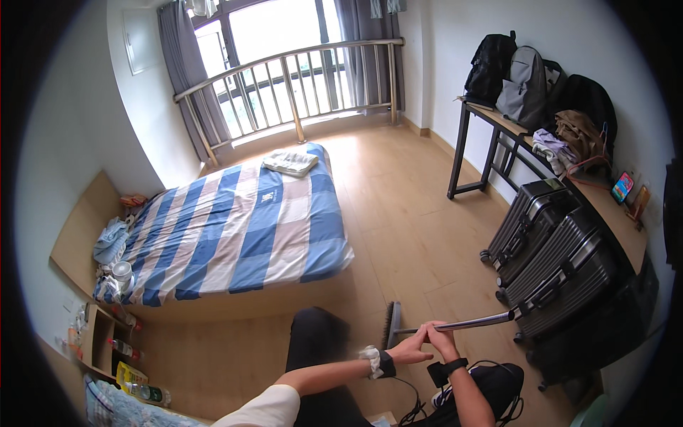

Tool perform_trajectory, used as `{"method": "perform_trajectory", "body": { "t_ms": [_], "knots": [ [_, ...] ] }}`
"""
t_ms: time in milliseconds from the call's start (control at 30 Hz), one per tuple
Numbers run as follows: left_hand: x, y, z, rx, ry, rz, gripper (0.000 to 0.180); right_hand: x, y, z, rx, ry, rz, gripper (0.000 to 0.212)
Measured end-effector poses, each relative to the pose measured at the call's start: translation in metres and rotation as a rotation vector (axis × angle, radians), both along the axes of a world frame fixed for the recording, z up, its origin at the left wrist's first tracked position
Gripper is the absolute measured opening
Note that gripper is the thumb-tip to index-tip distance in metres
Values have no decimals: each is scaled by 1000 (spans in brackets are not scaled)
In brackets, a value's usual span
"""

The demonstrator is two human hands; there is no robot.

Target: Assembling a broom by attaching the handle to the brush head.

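A floor brush with dark bristles (388, 324) and a silver metal pole (473, 323) is held low over the wooden floor, its head to the left of my hands and the pole slanting off to the right. My left hand (410, 349), with a white scrunchie and a black band at the wrist, is closed at the pole near the brush head. Right beside it, touching, my right hand (442, 343) wraps the pole from below; a black strap circles that wrist. The fingers partly overlap, so their exact grip is hidden.
A bed with a blue striped sheet (249, 213) stands left, a folded white cloth (290, 163) on it. Black suitcases (569, 267) stand right beside a desk (605, 206) bearing backpacks (523, 89). Black cables (413, 409) hang by my legs. Bottles (149, 393) stand lower left.
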State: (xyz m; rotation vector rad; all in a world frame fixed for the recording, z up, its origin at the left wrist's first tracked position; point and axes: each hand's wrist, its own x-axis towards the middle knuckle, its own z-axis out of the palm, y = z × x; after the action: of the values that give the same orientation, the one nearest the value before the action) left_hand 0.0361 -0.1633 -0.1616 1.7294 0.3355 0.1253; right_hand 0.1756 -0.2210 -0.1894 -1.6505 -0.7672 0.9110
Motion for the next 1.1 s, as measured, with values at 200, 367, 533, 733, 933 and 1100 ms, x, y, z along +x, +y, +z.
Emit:
{"method": "perform_trajectory", "body": {
  "t_ms": [200, 367, 533, 733, 933, 1100],
  "knots": [
    [17, -12, -21, 186, -46, -73, 105, 27, -25, -10, -6, -132, -48, 17],
    [14, -14, -10, 227, -85, -110, 104, 27, -29, -5, 61, -331, -80, 17],
    [6, -15, -7, 321, -130, -12, 102, 16, -18, 21, 133, -45, -125, 19],
    [5, -17, -5, 338, 57, 31, 104, 16, -12, -4, 112, 298, -140, 19],
    [16, -30, -32, 360, -32, -70, 106, 27, -34, -9, 81, -43, -128, 18],
    [32, -37, -33, 309, -115, -166, 102, 48, -54, -29, 134, -194, -181, 18]
  ]
}}
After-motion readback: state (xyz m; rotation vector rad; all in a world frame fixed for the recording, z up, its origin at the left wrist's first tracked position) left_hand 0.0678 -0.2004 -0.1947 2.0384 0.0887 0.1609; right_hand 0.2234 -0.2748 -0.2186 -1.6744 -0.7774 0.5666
